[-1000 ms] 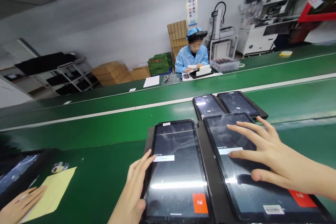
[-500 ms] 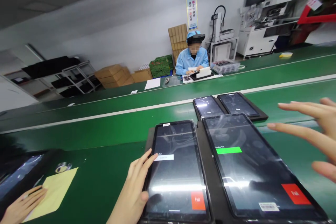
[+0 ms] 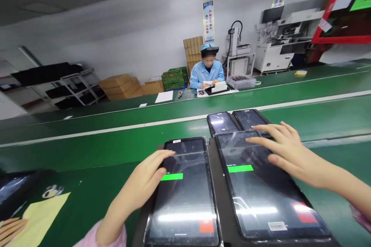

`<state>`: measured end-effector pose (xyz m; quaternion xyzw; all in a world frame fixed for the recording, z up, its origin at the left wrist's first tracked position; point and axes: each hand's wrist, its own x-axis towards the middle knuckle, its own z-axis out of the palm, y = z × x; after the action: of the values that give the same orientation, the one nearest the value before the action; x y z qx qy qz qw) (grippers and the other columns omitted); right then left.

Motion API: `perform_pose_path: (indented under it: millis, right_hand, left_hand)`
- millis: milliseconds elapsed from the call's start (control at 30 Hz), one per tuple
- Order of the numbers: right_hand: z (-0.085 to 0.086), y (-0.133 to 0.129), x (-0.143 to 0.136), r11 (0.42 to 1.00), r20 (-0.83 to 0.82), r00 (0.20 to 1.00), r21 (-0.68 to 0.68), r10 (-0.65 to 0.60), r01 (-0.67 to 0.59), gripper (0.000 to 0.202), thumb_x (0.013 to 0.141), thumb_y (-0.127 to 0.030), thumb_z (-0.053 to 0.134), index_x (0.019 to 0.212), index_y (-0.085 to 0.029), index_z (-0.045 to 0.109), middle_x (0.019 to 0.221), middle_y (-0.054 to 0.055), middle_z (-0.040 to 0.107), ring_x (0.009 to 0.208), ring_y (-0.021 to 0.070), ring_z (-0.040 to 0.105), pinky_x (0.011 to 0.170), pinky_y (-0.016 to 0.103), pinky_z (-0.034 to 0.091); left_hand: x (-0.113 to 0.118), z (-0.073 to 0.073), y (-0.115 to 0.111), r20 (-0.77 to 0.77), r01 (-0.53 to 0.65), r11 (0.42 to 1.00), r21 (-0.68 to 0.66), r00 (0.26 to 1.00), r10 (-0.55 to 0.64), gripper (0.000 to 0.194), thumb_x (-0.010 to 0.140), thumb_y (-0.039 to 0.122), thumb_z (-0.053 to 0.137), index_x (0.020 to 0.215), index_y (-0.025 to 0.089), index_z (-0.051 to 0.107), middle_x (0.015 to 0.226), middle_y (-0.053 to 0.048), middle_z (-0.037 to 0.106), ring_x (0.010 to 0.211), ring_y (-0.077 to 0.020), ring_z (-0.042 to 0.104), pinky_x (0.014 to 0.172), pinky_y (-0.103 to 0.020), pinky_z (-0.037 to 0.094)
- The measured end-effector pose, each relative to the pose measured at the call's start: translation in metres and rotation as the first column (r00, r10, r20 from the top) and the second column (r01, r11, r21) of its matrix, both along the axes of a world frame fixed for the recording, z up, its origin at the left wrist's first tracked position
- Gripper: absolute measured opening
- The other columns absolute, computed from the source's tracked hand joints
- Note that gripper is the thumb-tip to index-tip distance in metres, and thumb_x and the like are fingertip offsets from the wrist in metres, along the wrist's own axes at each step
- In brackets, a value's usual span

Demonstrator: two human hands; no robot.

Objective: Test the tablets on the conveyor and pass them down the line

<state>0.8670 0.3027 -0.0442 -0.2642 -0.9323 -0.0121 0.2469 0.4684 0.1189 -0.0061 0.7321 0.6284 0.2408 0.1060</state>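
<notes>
Two large tablets lie side by side in a dark tray (image 3: 216, 185) before me. The left tablet (image 3: 188, 197) shows a green bar and a red box on its screen. Over its upper left part is my left hand (image 3: 145, 175), fingers stretched out and holding nothing; whether they touch the glass I cannot tell. The right tablet (image 3: 255, 193) has a green bar, a red box and a barcode label. My right hand (image 3: 290, 152), fingers spread, hovers above its upper right part. Behind lie two smaller tablets, one (image 3: 222, 122) on the left, another (image 3: 247, 119) partly behind my right fingers.
At the lower left another person's hand (image 3: 11, 231) rests by a yellow sheet (image 3: 48, 216), near a roll of tape (image 3: 53, 191). A co-worker in blue (image 3: 207, 71) sits across the green bench (image 3: 116, 139). A red-framed board (image 3: 342, 40) hangs at the upper right.
My right hand has come in from the right over the right tablet. My left hand has shifted up the left tablet, whose white bar is now green. The view has moved slightly.
</notes>
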Motion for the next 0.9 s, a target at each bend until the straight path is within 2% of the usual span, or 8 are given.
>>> perform_pose_path:
  millis: [67,233,300,367,500,600,733,900]
  right_hand:
    - [0.0,0.025,-0.006,0.991,0.021,0.994,-0.08,-0.107,0.108,0.06,0.104,-0.063,0.018,0.137,-0.039,0.063,0.142,0.009,0.053,0.134,0.0366,0.043,0.114,0.073,0.02]
    - [-0.014,0.064,-0.019,0.966,0.06,0.979,-0.162,-0.193,0.2,0.069,0.101,-0.069,0.015,0.128,-0.04,0.072,0.137,0.011,0.055,0.129,0.0399,0.046,0.108,0.074,0.028]
    - [-0.016,0.059,-0.013,0.974,0.054,0.987,-0.16,-0.154,0.16,0.065,0.101,-0.069,0.019,0.127,-0.042,0.072,0.139,0.01,0.054,0.131,0.0398,0.045,0.11,0.074,0.026]
    - [-0.014,0.051,-0.004,0.981,0.051,0.995,-0.169,-0.086,0.093,0.059,0.103,-0.068,0.024,0.123,-0.044,0.074,0.142,0.008,0.053,0.133,0.0387,0.044,0.112,0.074,0.023]
    - [-0.008,0.053,-0.002,0.979,0.009,1.0,-0.202,-0.022,0.024,0.059,0.104,-0.065,0.025,0.113,-0.041,0.078,0.141,0.007,0.055,0.133,0.0367,0.046,0.113,0.071,0.024]
    - [-0.012,0.066,-0.019,0.979,-0.017,0.999,-0.201,-0.05,0.046,0.063,0.103,-0.067,0.021,0.124,-0.038,0.074,0.141,0.011,0.054,0.132,0.0378,0.045,0.11,0.073,0.026]
    - [-0.016,0.066,-0.025,0.977,-0.047,0.997,-0.201,0.062,-0.071,0.058,0.105,-0.064,0.026,0.123,-0.04,0.075,0.144,0.01,0.052,0.132,0.0365,0.044,0.112,0.071,0.023]
    - [-0.008,0.048,0.002,0.932,-0.169,0.971,-0.293,0.168,-0.212,0.065,0.106,-0.063,0.021,0.102,-0.036,0.081,0.14,0.006,0.056,0.131,0.0344,0.047,0.117,0.065,0.023]
  left_hand:
    - [0.01,0.009,0.034,-0.083,0.134,0.986,-0.096,0.986,-0.142,0.063,0.103,0.066,0.029,0.139,0.022,0.057,0.144,-0.01,0.058,0.134,-0.029,0.055,0.116,-0.045,0.044]
    - [0.036,0.003,0.091,-0.185,0.282,0.937,-0.205,0.929,-0.32,0.062,0.105,0.053,0.037,0.156,0.017,0.033,0.167,-0.015,0.024,0.153,-0.0313,0.028,0.126,-0.057,0.022]
    - [0.039,0.002,0.091,-0.21,0.302,0.929,-0.215,0.914,-0.346,0.065,0.105,0.054,0.038,0.157,0.016,0.029,0.166,-0.016,0.026,0.153,-0.0331,0.027,0.126,-0.058,0.021]
    - [0.039,0.005,0.083,-0.234,0.331,0.922,-0.202,0.897,-0.374,0.067,0.104,0.057,0.037,0.157,0.017,0.03,0.16,-0.016,0.039,0.147,-0.0341,0.039,0.122,-0.054,0.031]
    - [0.038,0.017,0.081,-0.281,0.325,0.933,-0.155,0.891,-0.357,0.065,0.103,0.065,0.028,0.144,0.02,0.05,0.117,-0.013,0.071,0.104,-0.0296,0.069,0.097,-0.045,0.053]
    - [0.039,0.017,0.096,-0.255,0.301,0.951,-0.065,0.917,-0.308,0.069,0.103,0.066,0.021,0.137,0.017,0.056,0.127,-0.016,0.066,0.116,-0.0302,0.065,0.104,-0.047,0.048]
    - [0.038,0.007,0.098,-0.203,0.374,0.917,-0.138,0.896,-0.396,0.072,0.102,0.07,0.023,0.153,0.02,0.038,0.157,-0.014,0.045,0.145,-0.0313,0.042,0.124,-0.056,0.024]
    - [0.023,0.008,0.08,-0.149,0.425,0.9,-0.095,0.888,-0.435,0.07,0.103,0.067,0.019,0.137,0.02,0.057,0.116,-0.01,0.075,0.105,-0.0253,0.071,0.097,-0.038,0.052]
